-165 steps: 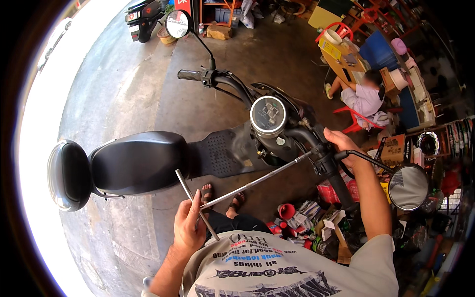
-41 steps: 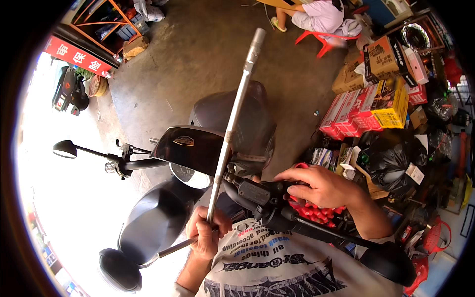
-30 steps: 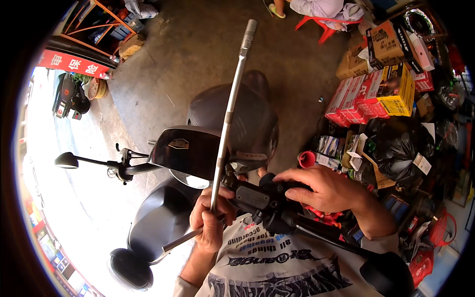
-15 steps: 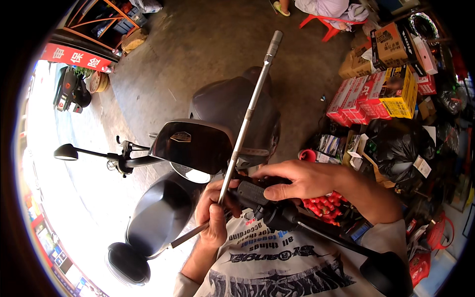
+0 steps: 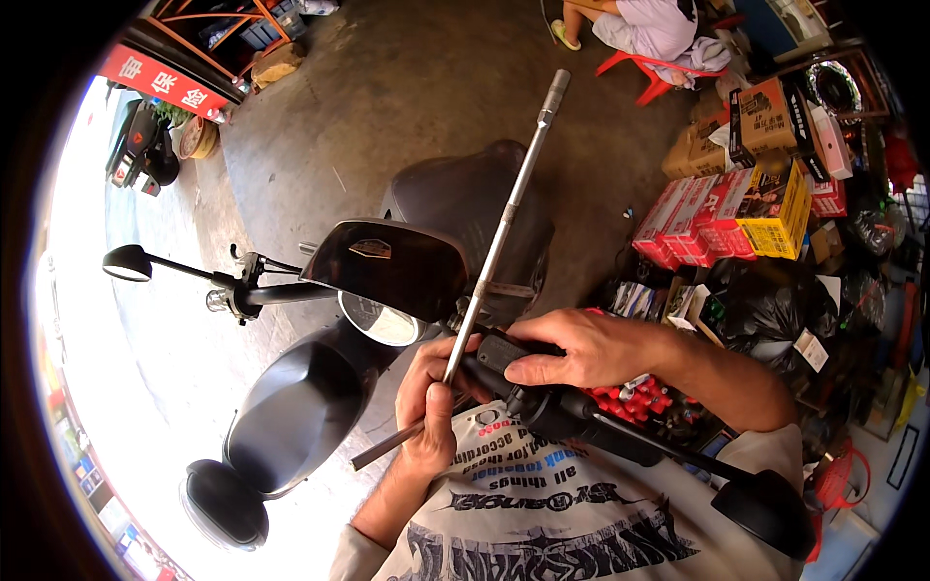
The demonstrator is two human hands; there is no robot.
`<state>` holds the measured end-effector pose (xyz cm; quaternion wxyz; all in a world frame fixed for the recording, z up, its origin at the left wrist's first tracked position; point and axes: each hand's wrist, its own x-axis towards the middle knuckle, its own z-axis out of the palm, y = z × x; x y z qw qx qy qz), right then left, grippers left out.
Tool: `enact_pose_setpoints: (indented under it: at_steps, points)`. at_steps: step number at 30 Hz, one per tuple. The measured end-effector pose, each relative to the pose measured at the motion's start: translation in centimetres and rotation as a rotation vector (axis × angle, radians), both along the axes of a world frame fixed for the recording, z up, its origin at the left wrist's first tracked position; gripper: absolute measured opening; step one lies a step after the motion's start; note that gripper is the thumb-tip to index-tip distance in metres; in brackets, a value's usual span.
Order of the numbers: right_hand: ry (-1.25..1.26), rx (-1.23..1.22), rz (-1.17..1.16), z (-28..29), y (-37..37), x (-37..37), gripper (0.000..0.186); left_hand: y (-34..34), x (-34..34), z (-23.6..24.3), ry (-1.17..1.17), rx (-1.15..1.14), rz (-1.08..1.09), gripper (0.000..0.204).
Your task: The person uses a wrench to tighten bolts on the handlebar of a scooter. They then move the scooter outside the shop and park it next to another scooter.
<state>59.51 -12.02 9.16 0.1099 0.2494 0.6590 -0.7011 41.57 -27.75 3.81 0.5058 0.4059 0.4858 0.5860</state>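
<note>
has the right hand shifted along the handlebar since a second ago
Yes: the right hand has moved leftward, judged against the black handlebar box; beside it then, the hand now overlaps its right end.

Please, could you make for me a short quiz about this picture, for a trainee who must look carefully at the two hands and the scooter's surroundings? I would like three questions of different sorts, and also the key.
1. What does the left hand hold?
2. True or false: the right hand grips the seat.
3. The chair near the top edge is: a) blue, b) red, c) green.

Key:
1. A metal tool, with a long shaft and a crossbar.
2. False; it lies over the black handlebar box.
3. b) red.
</note>
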Motion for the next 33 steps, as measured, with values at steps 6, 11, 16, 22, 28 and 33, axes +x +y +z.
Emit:
enact_pose_setpoints:
  at_steps: [6, 11, 16, 22, 28, 33]
  points:
    - [0.012, -0.107, 0.002, -1.4, 0.0, 0.2, 0.045, 0.0, 0.1, 0.2, -0.005, 0.006, 0.0, 0.048]
    - [0.024, 0.029, -0.057, -0.4, -0.5, 0.1, 0.044, 0.0, 0.1, 0.1, 0.019, -0.019, 0.01, 0.048]
    - [0.017, -0.013, -0.032, -0.1, 0.3, -0.2, 0.045, 0.4, 0.7, 0.4, -0.022, -0.029, 0.067, 0.048]
    - [0.029, -0.051, -0.045, -1.2, 0.2, 0.1, 0.044, 0.7, 0.7, 0.9, 0.014, -0.043, 0.067, 0.049]
    - [-0.032, 0.022, -0.015, 0.5, 0.6, -0.4, 0.044, 0.8, 0.5, 0.1, -0.029, -0.01, 0.067, 0.049]
    - [-0.062, 0.006, 0.002, 0.6, 0.4, -0.6, 0.044, 0.5, 0.6, 0.3, -0.046, -0.035, 0.077, 0.048]
